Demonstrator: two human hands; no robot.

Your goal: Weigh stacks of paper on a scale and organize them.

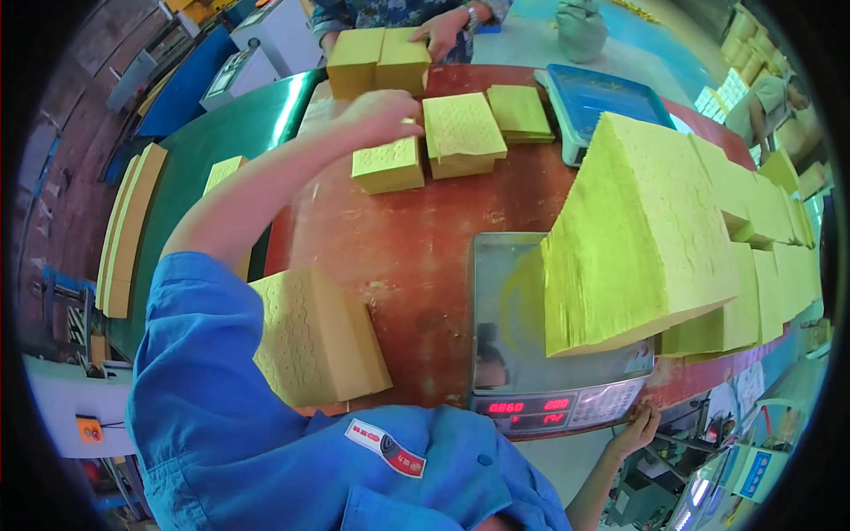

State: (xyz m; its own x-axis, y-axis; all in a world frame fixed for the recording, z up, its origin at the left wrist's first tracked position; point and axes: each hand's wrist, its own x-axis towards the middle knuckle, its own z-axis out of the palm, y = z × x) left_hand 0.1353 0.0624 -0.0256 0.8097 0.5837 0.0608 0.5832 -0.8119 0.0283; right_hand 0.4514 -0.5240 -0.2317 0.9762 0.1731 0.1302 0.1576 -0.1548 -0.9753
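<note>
My left hand (382, 113) reaches across the table, fingers closed over the far edge of a short stack of yellow paper (387, 168); the palm hides part of the grip. Right beside that stack stands a taller yellow paper stack (465, 128), its top embossed. My right hand (639, 431) is low at the table's front edge, by the front corner of a digital scale (506, 310). Its fingers are loosely bent and no object shows in them. A large yellow paper block (642, 234) rises over the scale's plate. Another block (314, 341) lies close to my body on the left.
Across the red table (398, 239), a co-worker's hand (443, 34) rests on two yellow blocks (376, 64). A blue-topped scale (611, 97) stands at the far right. More stacks (761, 283) crowd the right edge. A green surface (199, 168) adjoins the left.
</note>
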